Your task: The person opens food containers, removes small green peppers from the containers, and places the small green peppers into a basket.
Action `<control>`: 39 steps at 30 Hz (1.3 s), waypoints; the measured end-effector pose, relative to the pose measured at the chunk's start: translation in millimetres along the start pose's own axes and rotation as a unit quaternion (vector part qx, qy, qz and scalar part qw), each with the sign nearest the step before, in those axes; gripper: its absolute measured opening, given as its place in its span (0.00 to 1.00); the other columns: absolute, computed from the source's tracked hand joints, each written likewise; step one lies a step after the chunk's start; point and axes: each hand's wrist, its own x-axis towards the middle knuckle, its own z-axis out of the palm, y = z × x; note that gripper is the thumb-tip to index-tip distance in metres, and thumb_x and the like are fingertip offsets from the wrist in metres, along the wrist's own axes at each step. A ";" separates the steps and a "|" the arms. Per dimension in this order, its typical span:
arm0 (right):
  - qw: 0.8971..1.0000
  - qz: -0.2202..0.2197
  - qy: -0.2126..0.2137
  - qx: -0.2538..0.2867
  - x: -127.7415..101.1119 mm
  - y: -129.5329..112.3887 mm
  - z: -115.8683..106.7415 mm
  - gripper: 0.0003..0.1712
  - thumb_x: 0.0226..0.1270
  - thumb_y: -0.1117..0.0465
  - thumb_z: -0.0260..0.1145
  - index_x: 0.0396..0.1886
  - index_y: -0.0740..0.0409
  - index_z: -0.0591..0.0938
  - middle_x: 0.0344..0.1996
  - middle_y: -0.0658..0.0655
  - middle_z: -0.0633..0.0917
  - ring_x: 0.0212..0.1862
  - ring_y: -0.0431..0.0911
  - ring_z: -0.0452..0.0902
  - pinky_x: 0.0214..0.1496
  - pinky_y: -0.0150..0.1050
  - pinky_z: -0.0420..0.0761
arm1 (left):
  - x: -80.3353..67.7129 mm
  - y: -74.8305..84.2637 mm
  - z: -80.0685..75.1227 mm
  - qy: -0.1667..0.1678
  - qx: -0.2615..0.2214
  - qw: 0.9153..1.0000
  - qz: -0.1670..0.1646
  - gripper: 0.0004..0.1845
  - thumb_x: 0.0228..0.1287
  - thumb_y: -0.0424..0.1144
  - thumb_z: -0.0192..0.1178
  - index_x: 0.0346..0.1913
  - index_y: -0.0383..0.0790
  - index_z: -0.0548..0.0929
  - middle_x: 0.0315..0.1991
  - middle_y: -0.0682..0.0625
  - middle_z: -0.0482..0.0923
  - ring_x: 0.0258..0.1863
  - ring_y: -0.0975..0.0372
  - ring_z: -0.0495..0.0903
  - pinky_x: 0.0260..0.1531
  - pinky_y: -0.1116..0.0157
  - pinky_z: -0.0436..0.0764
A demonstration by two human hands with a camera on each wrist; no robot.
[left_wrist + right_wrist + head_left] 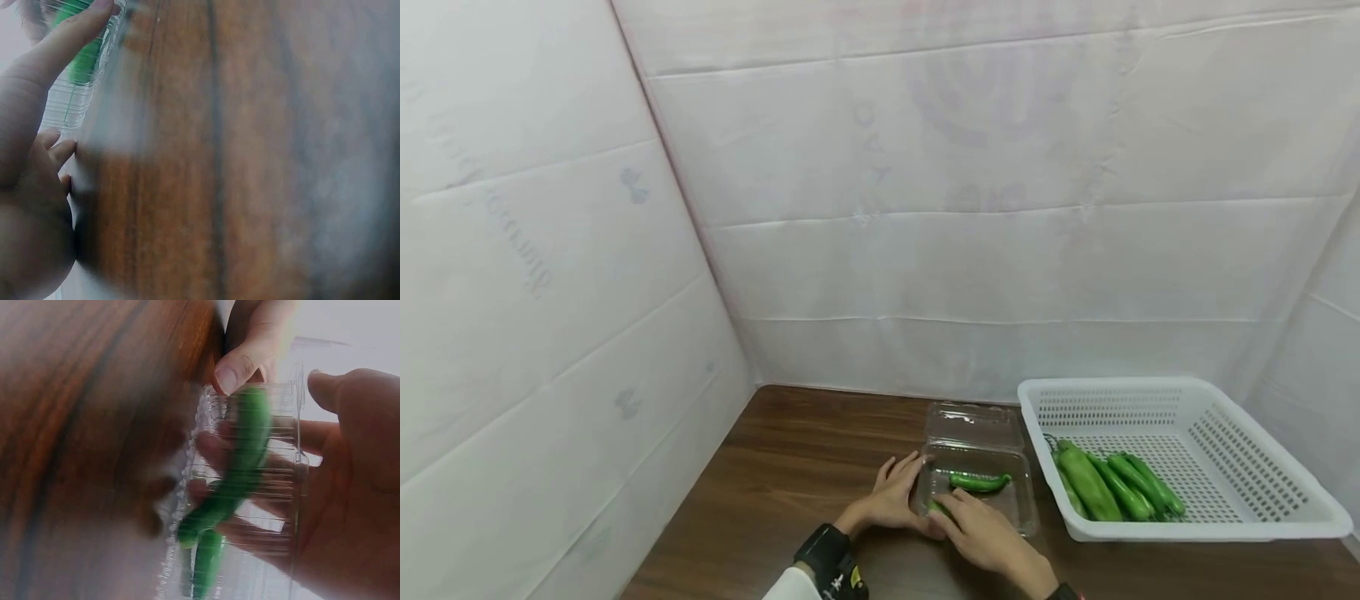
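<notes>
Right hand (988, 533) grasps a green pepper (240, 469) at the near edge of the clear clamshell box (973, 479). Left hand (897, 496), fingers straight, presses the box's left wall. One pepper (979, 481) lies inside. White basket (1262, 500), right: several peppers (1116, 487).

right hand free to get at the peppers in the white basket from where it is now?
Probably yes. The right hand rests at the clear clamshell box, and the peppers lie at the white basket's near-left side, uncovered. Only bare tabletop and the basket's low rim lie between; it seems to be holding a pepper already.
</notes>
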 end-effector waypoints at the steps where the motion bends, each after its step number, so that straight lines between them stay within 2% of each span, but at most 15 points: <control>1: 1.000 0.000 0.001 0.012 0.3 0.5 -0.2 0.29 0.81 0.43 0.53 0.65 0.59 0.80 0.58 0.64 0.83 0.57 0.62 0.81 0.50 0.60 0.83 | 0.1 -0.3 0.3 0.001 -0.001 1.000 -0.004 0.61 0.48 0.58 0.79 0.81 0.53 0.53 0.82 0.44 0.53 0.83 0.49 0.45 0.78 0.36 0.35; 6: 0.996 -0.039 0.057 0.053 1.0 2.5 -0.8 0.24 0.78 0.51 0.61 0.66 0.58 0.78 0.56 0.58 0.83 0.53 0.55 0.83 0.49 0.50 0.85 | 0.9 0.1 1.8 0.005 -0.001 1.000 -0.005 0.63 0.46 0.57 0.80 0.82 0.53 0.53 0.82 0.45 0.54 0.83 0.49 0.45 0.78 0.37 0.36; 10: 0.985 -0.091 0.143 0.045 -1.0 -1.6 -3.0 0.22 0.72 0.61 0.67 0.64 0.56 0.80 0.52 0.51 0.83 0.49 0.45 0.82 0.47 0.40 0.85 | -0.2 3.5 0.6 -0.001 0.009 1.000 -0.006 0.62 0.47 0.59 0.79 0.82 0.50 0.53 0.82 0.45 0.54 0.83 0.48 0.45 0.77 0.36 0.36; 12: 0.973 -0.106 0.206 0.004 -2.6 -6.0 -8.3 0.23 0.68 0.64 0.70 0.62 0.54 0.82 0.48 0.49 0.82 0.45 0.40 0.79 0.43 0.35 0.83 | -0.1 6.4 -1.4 -0.002 0.018 1.000 -0.008 0.62 0.47 0.59 0.79 0.81 0.48 0.54 0.81 0.44 0.55 0.83 0.47 0.46 0.77 0.35 0.38; 15: 0.943 -0.111 0.307 -0.065 -7.1 -13.4 -22.1 0.28 0.61 0.68 0.74 0.62 0.52 0.84 0.45 0.50 0.80 0.43 0.39 0.77 0.40 0.34 0.83 | -0.6 10.1 -2.4 0.002 0.033 0.999 -0.014 0.63 0.44 0.61 0.80 0.80 0.46 0.55 0.81 0.44 0.57 0.83 0.48 0.48 0.78 0.36 0.40; 17: 0.924 -0.108 0.355 -0.096 -10.5 -17.1 -35.8 0.29 0.58 0.69 0.75 0.61 0.51 0.84 0.44 0.52 0.81 0.41 0.39 0.77 0.38 0.33 0.83 | -0.8 12.3 -2.6 0.006 0.037 0.999 -0.016 0.64 0.42 0.61 0.80 0.80 0.47 0.55 0.80 0.44 0.58 0.83 0.50 0.48 0.78 0.38 0.40; 19: 0.911 -0.106 0.383 -0.110 -14.5 -18.9 -51.3 0.30 0.56 0.71 0.76 0.60 0.51 0.85 0.44 0.55 0.81 0.39 0.41 0.78 0.37 0.33 0.84 | -0.5 12.0 -1.8 0.008 0.032 0.999 -0.017 0.64 0.42 0.61 0.80 0.81 0.49 0.55 0.81 0.45 0.57 0.83 0.51 0.48 0.78 0.38 0.39; 24: 0.901 -0.094 0.402 -0.136 -22.7 -20.4 -87.3 0.29 0.53 0.72 0.78 0.56 0.52 0.87 0.43 0.58 0.81 0.32 0.40 0.76 0.27 0.30 0.78 | -0.6 4.8 0.3 0.012 0.005 1.000 -0.014 0.65 0.41 0.61 0.81 0.81 0.54 0.54 0.81 0.47 0.56 0.83 0.51 0.46 0.78 0.39 0.35; 28: 0.897 -0.088 0.406 -0.152 -27.3 -19.3 -103.6 0.31 0.51 0.73 0.79 0.57 0.51 0.88 0.41 0.56 0.81 0.29 0.39 0.72 0.24 0.29 0.70 | 0.2 -1.2 1.0 0.013 -0.006 1.000 -0.009 0.65 0.40 0.62 0.80 0.81 0.56 0.54 0.81 0.47 0.56 0.84 0.51 0.45 0.79 0.40 0.33; 31: 0.895 -0.083 0.406 -0.162 -32.9 -18.4 -107.2 0.32 0.49 0.73 0.80 0.57 0.51 0.87 0.40 0.55 0.82 0.30 0.41 0.75 0.26 0.32 0.73 | -1.1 -2.4 0.8 0.011 -0.011 1.000 -0.004 0.65 0.41 0.64 0.80 0.81 0.57 0.54 0.81 0.47 0.56 0.84 0.50 0.45 0.78 0.39 0.33; 35: 0.891 -0.089 0.414 -0.163 -41.4 -16.5 -106.1 0.33 0.48 0.72 0.81 0.58 0.54 0.86 0.40 0.53 0.85 0.36 0.45 0.83 0.34 0.39 0.84 | -3.7 -0.2 -1.0 0.010 -0.004 1.000 0.004 0.65 0.41 0.65 0.79 0.81 0.53 0.54 0.81 0.45 0.57 0.83 0.48 0.46 0.77 0.37 0.35; 39: 0.892 -0.068 0.423 -0.145 -49.9 -11.7 -107.9 0.27 0.58 0.73 0.75 0.59 0.60 0.83 0.44 0.56 0.86 0.41 0.50 0.87 0.37 0.45 0.86 | -2.5 5.9 -1.2 0.011 0.007 1.000 0.021 0.65 0.43 0.67 0.77 0.81 0.50 0.54 0.80 0.43 0.58 0.82 0.45 0.47 0.76 0.35 0.38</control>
